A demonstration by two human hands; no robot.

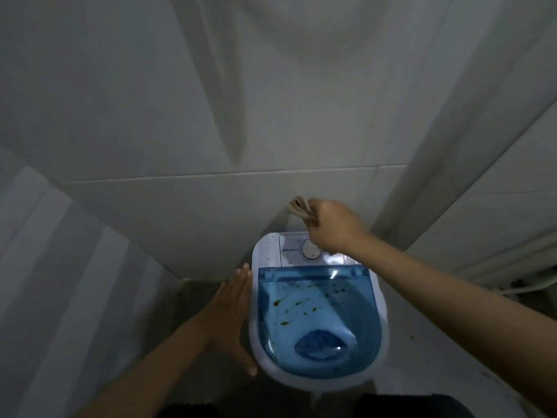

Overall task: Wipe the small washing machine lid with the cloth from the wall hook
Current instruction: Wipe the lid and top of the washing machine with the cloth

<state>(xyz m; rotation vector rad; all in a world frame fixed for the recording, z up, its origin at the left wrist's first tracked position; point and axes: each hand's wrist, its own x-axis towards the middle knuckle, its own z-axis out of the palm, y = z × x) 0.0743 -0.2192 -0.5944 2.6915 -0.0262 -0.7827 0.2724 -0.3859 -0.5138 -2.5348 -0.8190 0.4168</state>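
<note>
Cloth (298, 208) sits bunched in the closed right hand (331, 226) against the wall, above the washing machine's dial (310, 250). Left hand (233, 306), flat and empty, steadies the side. Bring it down flat onto the spotted blue lid (316, 312), pressing evenly.

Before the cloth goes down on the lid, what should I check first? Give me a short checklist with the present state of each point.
1. Cloth gripped by right hand: ok.
2. Cloth free of the wall hook: cannot tell; the hook is hidden behind cloth and hand.
3. Lid shut and flat: ok.
4. Stains located: ok; brown spots spread across the lid's upper half.
5. Left hand steadying the machine: ok; flat against its left side.
6. Path down to the lid clear: ok; only the dial lies below the hand.
</note>
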